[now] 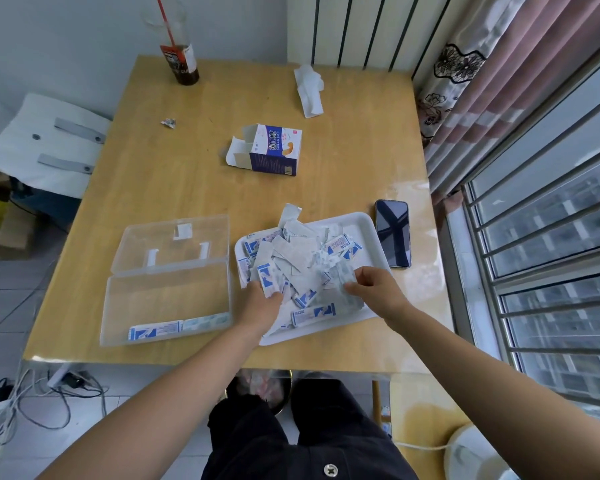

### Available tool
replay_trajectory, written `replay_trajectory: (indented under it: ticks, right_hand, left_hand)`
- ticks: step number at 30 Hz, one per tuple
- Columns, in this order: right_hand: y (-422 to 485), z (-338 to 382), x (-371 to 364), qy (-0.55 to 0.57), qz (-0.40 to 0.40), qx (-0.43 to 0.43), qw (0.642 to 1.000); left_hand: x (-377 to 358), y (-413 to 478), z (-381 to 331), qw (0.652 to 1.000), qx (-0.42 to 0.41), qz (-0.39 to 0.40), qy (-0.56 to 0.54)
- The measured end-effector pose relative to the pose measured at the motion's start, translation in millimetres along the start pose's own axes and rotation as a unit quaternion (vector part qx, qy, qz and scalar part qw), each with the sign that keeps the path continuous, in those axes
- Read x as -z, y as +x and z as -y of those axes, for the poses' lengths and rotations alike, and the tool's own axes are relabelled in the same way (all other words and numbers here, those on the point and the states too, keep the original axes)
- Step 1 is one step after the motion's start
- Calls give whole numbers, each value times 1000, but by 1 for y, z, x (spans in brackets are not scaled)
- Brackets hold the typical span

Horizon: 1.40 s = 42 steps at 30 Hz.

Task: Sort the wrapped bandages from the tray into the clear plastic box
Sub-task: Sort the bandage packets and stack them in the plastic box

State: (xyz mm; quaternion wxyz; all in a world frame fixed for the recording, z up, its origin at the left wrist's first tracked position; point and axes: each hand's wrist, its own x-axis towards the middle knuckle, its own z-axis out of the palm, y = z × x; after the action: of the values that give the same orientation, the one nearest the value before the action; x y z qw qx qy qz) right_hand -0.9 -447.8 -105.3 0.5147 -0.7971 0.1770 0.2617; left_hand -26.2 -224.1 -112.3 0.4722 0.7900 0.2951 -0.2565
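Note:
A white tray near the table's front holds a heap of wrapped bandages, white with blue print. My left hand rests at the tray's left side and pinches an upright wrapped bandage. My right hand is over the tray's right side, its fingers closed on a blurred wrapped bandage. Left of the tray stands the clear plastic box with its lid folded back. Two wrapped bandages lie along the box's front wall.
A black phone lies right of the tray. An opened bandage carton sits mid-table, crumpled tissue and a drink cup with straw farther back. A small wrapper scrap lies at the left. A window grille runs along the right.

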Motion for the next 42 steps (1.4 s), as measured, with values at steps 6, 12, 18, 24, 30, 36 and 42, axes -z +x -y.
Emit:
replay_trajectory:
  ticks: [6, 12, 18, 24, 30, 36, 42]
  right_hand:
    - [-4, 21, -12, -66, 66, 68, 993]
    - [-2, 23, -18, -159, 164, 98, 969]
    - [-7, 14, -21, -206, 166, 127, 956]
    - [1, 26, -13, -96, 181, 88, 975]
    - [10, 56, -38, 80, 213, 24, 973]
    - [35, 72, -51, -19, 77, 114, 990]
    - [66, 75, -67, -523, 10, 207, 827]
  left_hand:
    - [-8, -24, -16, 985, -83, -106, 109]
    - [-14, -29, -15, 991, -80, 99, -47]
    - [-25, -29, -20, 981, -81, 174, -16]
    - [-19, -28, -27, 975, -59, 139, -161]
    - [-11, -24, -27, 881, 62, 149, -445]
    - [4, -14, -27, 833, 66, 82, -542]
    - [10, -14, -33, 814, 132, 87, -558]
